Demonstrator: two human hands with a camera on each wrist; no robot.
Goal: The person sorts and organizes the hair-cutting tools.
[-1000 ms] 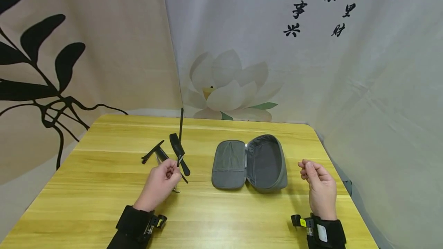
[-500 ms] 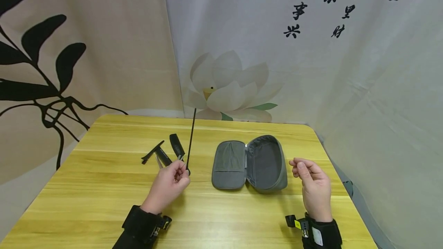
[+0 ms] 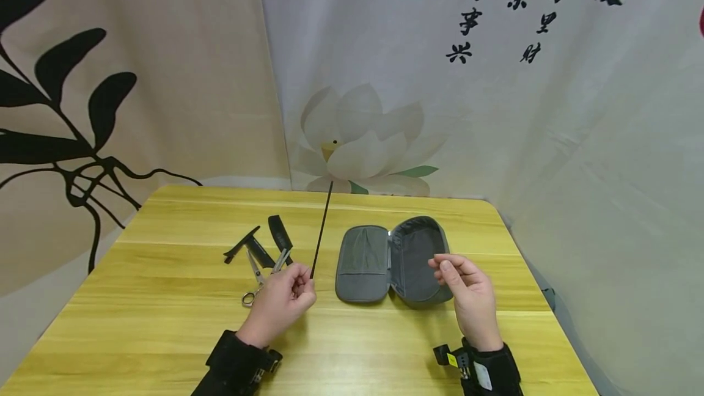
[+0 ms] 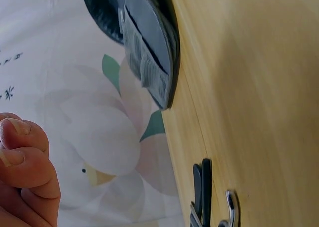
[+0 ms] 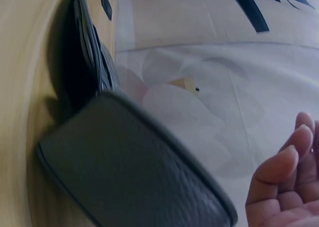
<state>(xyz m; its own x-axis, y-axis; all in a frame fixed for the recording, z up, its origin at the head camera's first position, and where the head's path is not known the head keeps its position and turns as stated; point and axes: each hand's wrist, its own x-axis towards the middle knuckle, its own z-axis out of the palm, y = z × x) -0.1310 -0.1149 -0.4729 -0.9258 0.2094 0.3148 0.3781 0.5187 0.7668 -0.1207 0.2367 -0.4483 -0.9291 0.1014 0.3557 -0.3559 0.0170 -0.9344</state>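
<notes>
A wide, matt black left cuff (image 3: 231,352) runs into a black sleeve (image 3: 211,384); a small black left camera (image 3: 273,359) juts from its inner side, beside a metallic fitting (image 3: 258,376). The black right cuff (image 3: 500,366) bears a white label (image 3: 483,376); the boxy black right camera (image 3: 442,355) sits on a dark mount (image 3: 462,360) with a yellow tag (image 3: 452,360) and silvery screw-like part (image 3: 465,373)

An opened case (image 3: 379,264) is set right of centre on the counter (image 3: 352,347), its deep half (image 3: 414,261) right of its lid (image 3: 360,267) and partly hidden by the right hand (image 3: 470,295). To the left, scissors (image 3: 258,272) are placed before a flat tool (image 3: 280,233) and a T-shaped tool (image 3: 255,247); between these and the case, a stick (image 3: 321,231) is held by the left hand (image 3: 282,299).
</notes>
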